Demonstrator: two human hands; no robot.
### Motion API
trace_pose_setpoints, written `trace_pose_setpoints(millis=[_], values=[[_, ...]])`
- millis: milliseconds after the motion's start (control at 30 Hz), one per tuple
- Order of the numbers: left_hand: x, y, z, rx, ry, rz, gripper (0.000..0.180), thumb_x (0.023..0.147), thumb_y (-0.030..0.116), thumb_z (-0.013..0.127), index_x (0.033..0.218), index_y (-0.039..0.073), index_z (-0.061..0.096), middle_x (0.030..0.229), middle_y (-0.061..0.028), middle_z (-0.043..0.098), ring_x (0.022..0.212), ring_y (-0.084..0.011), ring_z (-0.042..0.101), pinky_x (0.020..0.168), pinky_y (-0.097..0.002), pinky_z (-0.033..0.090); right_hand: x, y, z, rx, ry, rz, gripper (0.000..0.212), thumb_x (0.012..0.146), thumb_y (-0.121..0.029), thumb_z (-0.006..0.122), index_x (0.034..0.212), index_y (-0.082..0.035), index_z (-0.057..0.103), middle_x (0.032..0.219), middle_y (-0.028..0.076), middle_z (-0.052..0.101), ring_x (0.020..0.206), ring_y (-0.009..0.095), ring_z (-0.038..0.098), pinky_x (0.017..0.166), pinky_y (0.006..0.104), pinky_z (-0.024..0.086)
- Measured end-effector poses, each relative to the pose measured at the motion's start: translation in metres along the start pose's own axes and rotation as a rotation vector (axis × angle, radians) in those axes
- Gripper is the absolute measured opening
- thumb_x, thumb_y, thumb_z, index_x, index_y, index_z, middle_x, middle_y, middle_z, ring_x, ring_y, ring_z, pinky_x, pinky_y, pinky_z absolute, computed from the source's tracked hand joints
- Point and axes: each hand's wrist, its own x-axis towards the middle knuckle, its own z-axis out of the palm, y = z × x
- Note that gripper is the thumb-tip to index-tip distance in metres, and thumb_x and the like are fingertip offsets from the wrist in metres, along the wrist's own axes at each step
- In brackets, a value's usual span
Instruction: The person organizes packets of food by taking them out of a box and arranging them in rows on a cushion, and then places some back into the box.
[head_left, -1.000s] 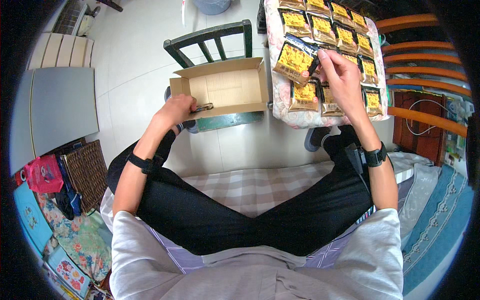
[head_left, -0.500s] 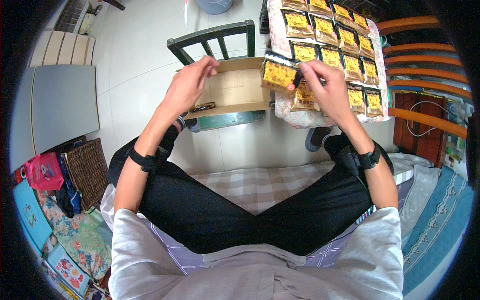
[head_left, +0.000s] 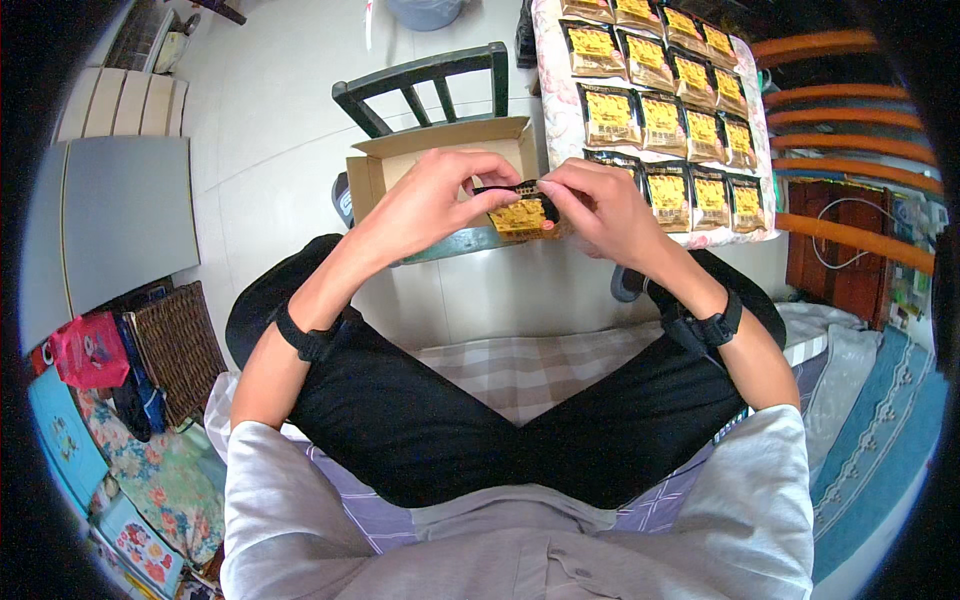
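Both hands pinch the top edge of a black, yellow and gold snack packet (head_left: pixel 522 217). My left hand (head_left: pixel 437 197) grips its left top corner, and my right hand (head_left: pixel 601 207) grips the right one. The packet hangs in front of an open cardboard box (head_left: pixel 368 187) that stands on a dark green chair (head_left: pixel 440 72). My hands and the packet hide much of the box's inside. To the right, several similar packets (head_left: pixel 661 122) lie in rows on a flowered cloth (head_left: pixel 562 118).
Wooden slats (head_left: pixel 850 140) of a chair back stand at the far right. A blue-grey bucket (head_left: pixel 427 12) is on the floor beyond the green chair. Left of me are a grey cabinet (head_left: pixel 130 220), a wicker basket (head_left: pixel 180 345) and a pink bag (head_left: pixel 90 350).
The packet has moved left from the cloth's edge to in front of the box. My left hand has come right and down from above the box and taken hold of the packet's top.
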Motion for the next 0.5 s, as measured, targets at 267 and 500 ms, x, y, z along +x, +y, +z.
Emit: trace_pose_setpoints(millis=[267,500], values=[[-0.002,-0.011,0.002,0.035,-0.022,0.026,0.019,0.092,0.013,0.068,0.105,0.000,0.070,0.093,-0.0109,0.070,0.086,-0.0208,0.066,0.076,-0.0329,0.051,-0.001,0.002,-0.001,-0.028,-0.052,-0.001,0.016,0.095,-0.017,0.062,0.096,-0.001,0.066,0.084,0.016,0.065,0.075,0.034,0.064,0.067,0.0398,0.051],[-0.006,-0.021,-0.035,0.130,0.151,-0.029,0.016,0.092,0.011,0.068,0.100,-0.003,0.068,0.090,-0.0101,0.070,0.085,-0.0178,0.068,0.077,-0.0322,0.054,0.001,0.005,-0.006,-0.056,-0.018,0.036,0.014,0.096,-0.015,0.061,0.099,-0.002,0.065,0.088,0.016,0.066,0.076,0.035,0.066,0.067,0.0404,0.052]])
